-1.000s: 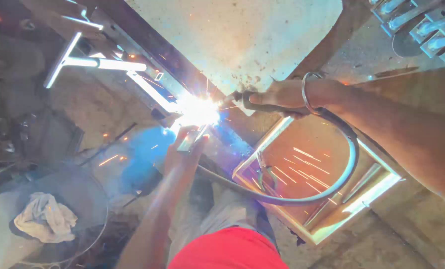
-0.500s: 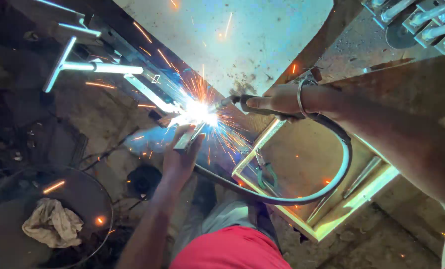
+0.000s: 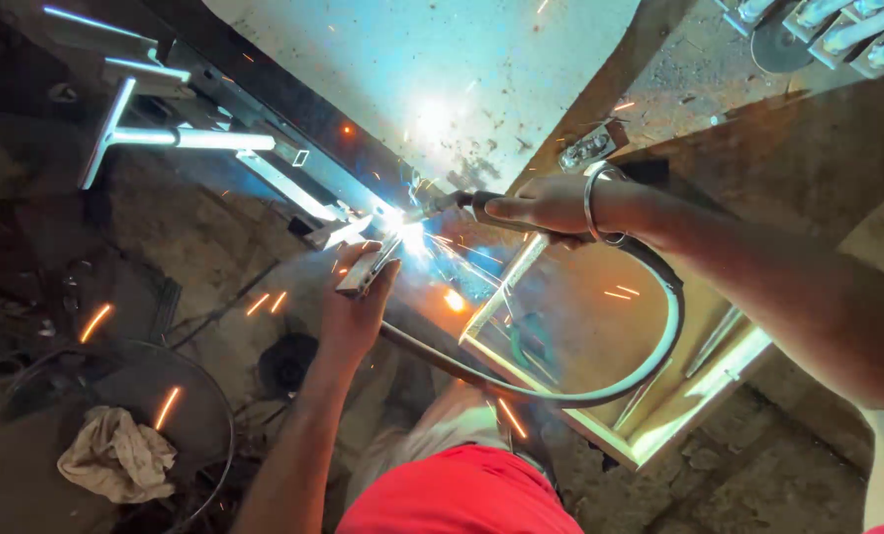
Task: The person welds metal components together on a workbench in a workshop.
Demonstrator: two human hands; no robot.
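Note:
My right hand, with a metal bangle on the wrist, grips a welding electrode holder whose rod tip burns at a bright arc on a dark steel frame. A thick cable loops from the holder down and back under my arm. My left hand holds a short flat metal piece up against the frame just left of the arc. Sparks fly down and to the right from the weld.
A pale metal sheet lies beyond the frame. A rectangular steel frame lies on the ground at the right. A crumpled rag rests on a round wire-rimmed object at lower left. Metal brackets sit at top right.
The arc has dimmed and narrowed, with fewer sparks than half a second ago. My left hand has risen slightly toward the joint with the metal piece. The right hand holds about the same spot.

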